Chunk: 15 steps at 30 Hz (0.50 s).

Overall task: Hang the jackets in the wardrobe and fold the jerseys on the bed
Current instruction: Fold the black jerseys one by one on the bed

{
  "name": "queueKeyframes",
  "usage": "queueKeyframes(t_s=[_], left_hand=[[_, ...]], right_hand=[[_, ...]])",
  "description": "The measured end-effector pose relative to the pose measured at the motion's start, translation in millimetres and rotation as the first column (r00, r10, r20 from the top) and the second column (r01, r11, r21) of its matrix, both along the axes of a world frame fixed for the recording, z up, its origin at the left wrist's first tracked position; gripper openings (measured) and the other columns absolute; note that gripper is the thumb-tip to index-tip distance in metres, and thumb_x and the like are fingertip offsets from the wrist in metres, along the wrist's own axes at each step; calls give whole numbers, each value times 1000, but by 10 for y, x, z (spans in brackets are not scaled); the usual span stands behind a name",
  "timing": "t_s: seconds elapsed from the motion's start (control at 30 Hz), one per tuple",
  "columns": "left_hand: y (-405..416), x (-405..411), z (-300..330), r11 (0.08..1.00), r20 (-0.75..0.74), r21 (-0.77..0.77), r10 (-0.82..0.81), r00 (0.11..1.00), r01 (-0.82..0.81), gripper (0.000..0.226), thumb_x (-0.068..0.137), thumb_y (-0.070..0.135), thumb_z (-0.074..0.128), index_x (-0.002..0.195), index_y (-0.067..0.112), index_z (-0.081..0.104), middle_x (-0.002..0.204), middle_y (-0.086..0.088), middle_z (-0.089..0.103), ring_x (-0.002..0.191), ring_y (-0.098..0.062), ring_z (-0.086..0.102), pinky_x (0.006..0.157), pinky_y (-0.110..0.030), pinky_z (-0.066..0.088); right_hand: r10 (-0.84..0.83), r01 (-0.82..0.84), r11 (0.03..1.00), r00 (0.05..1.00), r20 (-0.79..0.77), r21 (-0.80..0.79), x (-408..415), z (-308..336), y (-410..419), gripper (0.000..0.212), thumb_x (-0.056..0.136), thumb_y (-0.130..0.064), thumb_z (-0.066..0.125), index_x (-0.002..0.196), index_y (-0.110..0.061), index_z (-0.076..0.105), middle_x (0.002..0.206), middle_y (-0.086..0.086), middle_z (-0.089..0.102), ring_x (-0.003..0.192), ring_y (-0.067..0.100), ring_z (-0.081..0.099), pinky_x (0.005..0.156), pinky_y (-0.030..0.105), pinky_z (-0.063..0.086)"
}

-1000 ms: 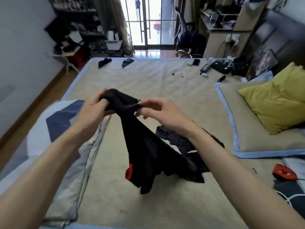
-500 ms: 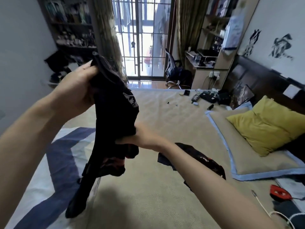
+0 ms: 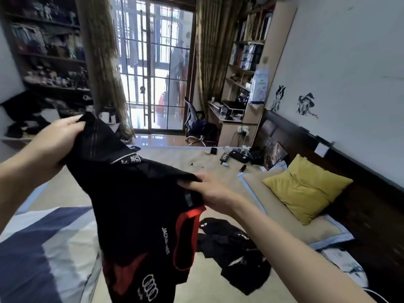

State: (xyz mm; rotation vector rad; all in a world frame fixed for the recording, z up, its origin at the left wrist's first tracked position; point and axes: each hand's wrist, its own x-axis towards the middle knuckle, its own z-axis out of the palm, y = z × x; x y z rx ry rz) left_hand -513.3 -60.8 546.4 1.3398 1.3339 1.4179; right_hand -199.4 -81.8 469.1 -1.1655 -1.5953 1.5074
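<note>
**Black jersey held up over the bed, two hands on its top edge**

One bed (image 3: pixel 153 281), woven tan mat on top, taken as the landmark throughout. One blue-and-white quilt (image 3: pixel 43 248) lies on its left side. One yellow pillow (image 3: pixel 306 189) sits toward the headboard on the bed's right side, on a tan blue-edged cushion.

Jerseys counted: two. Jersey one, the black-and-red jersey (image 3: pixel 140 215), is held in the air above the near part of the bed, between the quilt and the second garment. Its long axis runs from upper left down to the lower middle of the view; the gripped top edge slants from high on the left to lower on the right. The lower end, with four white rings printed on it, hangs toward the near edge of the bed. White lettering runs along the red trim. Jersey two, the crumpled black jersey (image 3: pixel 236 250), lies on the mat to the right of the hanging one, under the right forearm, not touched by either hand.

Hands counted: two. The left hand (image 3: pixel 54 145) has its grip closed round the upper left corner of the black-and-red jersey, fabric bunched in the fist. The right hand (image 3: pixel 209 191) pinches the same top edge lower and to the right, fingers curled over the cloth.

Small dark items (image 3: pixel 236 155), several, number not certain, lie on the far right corner of the bed.
</note>
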Motion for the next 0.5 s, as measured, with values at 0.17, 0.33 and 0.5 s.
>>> queueKeyframes(t_s=[0.17, 0.33, 0.5], left_hand=[[53, -149, -185, 964, -740, -228, -79, 668, -139, 14, 86, 16, 54, 90, 19, 67, 71, -13, 70, 62, -26, 66, 64, -32, 48], [-330, 590, -196, 841, -540, -197, -522, 660, 504, 50, 77, 33, 82, 121, 31, 60, 118, 14, 69, 112, -1, 64, 94, -23, 50], [-282, 916, -285, 754, -590, -36, -546, 595, 656, 11, 91, 16, 75, 96, 19, 66, 77, 16, 63, 74, 3, 55, 68, -16, 43]], right_hand=[[-34, 35, 995, 999, -15, 93, 53, 396, -66, 20, 106, -19, 55, 98, -11, 71, 78, 3, 71, 67, 10, 65, 64, 19, 52], [65, -153, 939, 959, 277, 308, -151, 550, -123, 22, 103, -14, 59, 117, -12, 75, 115, 2, 75, 108, 14, 68, 100, 31, 51], [99, -223, 917, 930, 354, 331, -152, 646, -96, 20, 98, -12, 65, 114, -8, 76, 111, 13, 77, 100, 12, 65, 101, 45, 50]])
